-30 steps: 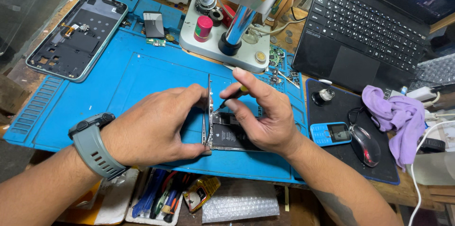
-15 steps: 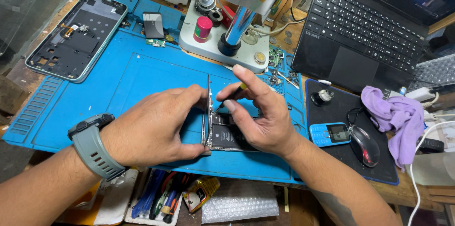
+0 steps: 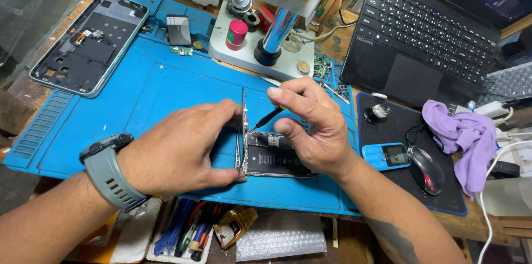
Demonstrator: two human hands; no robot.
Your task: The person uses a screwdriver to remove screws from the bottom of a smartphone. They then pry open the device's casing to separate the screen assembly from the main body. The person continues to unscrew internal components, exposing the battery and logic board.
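Both hands are still on the opened phone at the blue mat's near edge, my left hand pinching its lifted screen upright while my right hand, barely shifted, pinches the black tool into the hinge gap.

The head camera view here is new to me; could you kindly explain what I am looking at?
The camera sits on a person's head and looks down at their two bare hands over a blue rubber work mat. The left hand, with a grey wristwatch, holds the thin lifted screen panel upright on its edge. The right hand pinches a slim black tool over the opened black phone body. Nearby lie an empty phone frame, a white microscope base, a black laptop, a small blue keypad phone, a mouse and a purple cloth.
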